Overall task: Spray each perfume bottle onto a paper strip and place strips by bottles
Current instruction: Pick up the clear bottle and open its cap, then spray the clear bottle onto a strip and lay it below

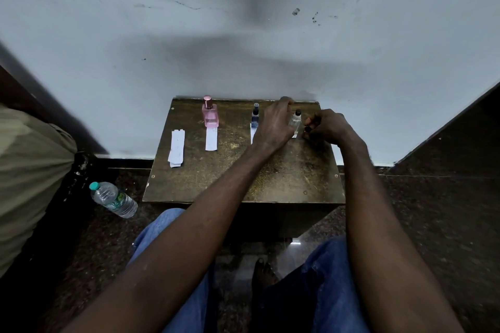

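Note:
Three perfume bottles stand along the back of a small brown table (216, 178). The pink bottle (210, 113) has a white strip (211, 139) lying in front of it. A dark blue bottle (255, 115) stands in the middle, and the strip (253, 134) before it is mostly hidden by my left hand. My left hand (274, 123) grips the clear bottle (295, 120) at the right. My right hand (323, 126) is closed beside that bottle, pinching a small dark cap (307, 129). A bit of white strip (295, 135) shows under the clear bottle. Spare strips (176, 147) lie stacked at the left.
A plastic water bottle (113, 199) lies on the dark floor left of the table. A pale wall rises right behind the table. Olive cloth (29, 170) fills the left edge. My knees in blue jeans and a bare foot (263, 276) are below the table.

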